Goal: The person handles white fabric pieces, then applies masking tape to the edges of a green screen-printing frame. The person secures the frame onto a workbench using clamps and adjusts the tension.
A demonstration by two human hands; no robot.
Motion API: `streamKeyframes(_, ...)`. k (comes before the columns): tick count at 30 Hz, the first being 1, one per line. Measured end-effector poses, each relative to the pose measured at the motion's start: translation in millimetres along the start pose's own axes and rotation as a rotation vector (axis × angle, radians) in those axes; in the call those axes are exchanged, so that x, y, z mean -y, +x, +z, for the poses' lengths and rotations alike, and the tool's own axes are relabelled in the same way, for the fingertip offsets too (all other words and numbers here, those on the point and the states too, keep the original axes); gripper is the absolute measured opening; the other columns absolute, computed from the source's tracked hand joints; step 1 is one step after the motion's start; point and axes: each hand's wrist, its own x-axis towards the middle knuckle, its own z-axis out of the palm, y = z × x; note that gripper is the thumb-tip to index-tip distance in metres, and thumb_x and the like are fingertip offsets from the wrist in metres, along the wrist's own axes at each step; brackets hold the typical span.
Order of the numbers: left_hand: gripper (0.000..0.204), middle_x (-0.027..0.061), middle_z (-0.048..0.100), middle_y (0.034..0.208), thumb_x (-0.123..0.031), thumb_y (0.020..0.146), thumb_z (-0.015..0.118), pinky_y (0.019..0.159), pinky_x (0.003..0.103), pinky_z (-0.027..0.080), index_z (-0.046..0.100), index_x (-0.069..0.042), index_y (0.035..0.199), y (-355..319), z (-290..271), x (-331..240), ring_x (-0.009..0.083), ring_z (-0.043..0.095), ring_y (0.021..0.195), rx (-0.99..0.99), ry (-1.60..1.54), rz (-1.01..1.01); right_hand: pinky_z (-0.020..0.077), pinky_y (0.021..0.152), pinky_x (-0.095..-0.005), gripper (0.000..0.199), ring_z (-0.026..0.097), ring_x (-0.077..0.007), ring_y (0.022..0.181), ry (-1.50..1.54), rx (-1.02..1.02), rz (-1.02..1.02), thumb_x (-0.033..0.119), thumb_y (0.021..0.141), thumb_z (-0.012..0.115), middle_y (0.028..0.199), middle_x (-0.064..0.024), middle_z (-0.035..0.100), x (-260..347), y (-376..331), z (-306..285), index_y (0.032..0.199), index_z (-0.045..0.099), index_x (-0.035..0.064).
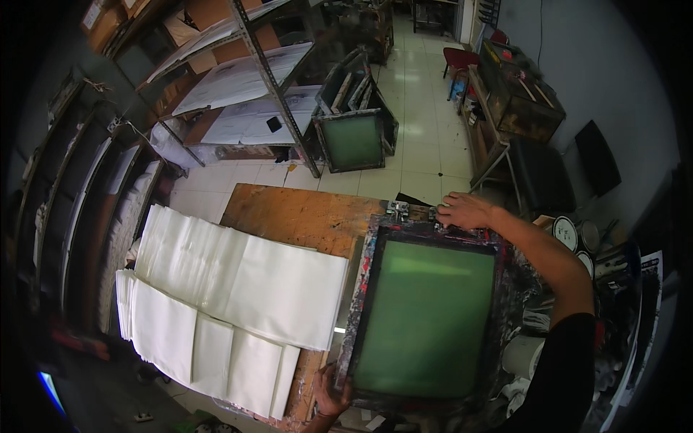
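A screen-printing frame (426,317) with green mesh and a paint-stained dark border lies flat on a wooden table (289,216). My left hand (330,393) grips the frame's near left corner. My right hand (465,211) rests on the frame's far edge, beside the metal hinge clamps (398,210). To the left of the frame lie stacks of folded white cloth (238,278), overlapping in two rows.
Metal shelving (253,79) with large paper sheets stands at the far left. More framed screens (354,141) lean on the tiled floor beyond the table. A cluttered bench (516,97) and round tins (567,232) are at the right. Dark racks line the left wall.
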Motion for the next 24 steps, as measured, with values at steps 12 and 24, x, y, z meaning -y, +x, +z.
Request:
streamKeyframes(12,0.058,0.0311,0.056,0.119,-0.015,0.085,0.070,0.094,0.055,0.046,0.048,0.008,0.134,-2,2,7,0.0469,0.056,0.108,0.108,0.150,0.029,0.0504,0.087,-0.0403,0.020,0.062,-0.0226,0.093,0.085,-0.251,-0.072,0.019,0.089,0.064,0.098,-0.0048,0.058,-19,1,33,0.107,0.061,0.0129)
streamKeyframes(24,0.074,0.0273,0.036,0.151,-0.039,0.096,0.066,0.109,0.063,0.032,0.033,-0.004,0.152,-41,54,-100,0.0473,0.037,0.138,0.337,0.132,0.224,0.0556,0.085,-0.0495,0.024,0.071,-0.0432,0.094,0.607,-0.099,0.987,0.018,0.097,0.062,0.101,-0.0279,0.071,34,-62,-25,0.103,0.071,-0.0038)
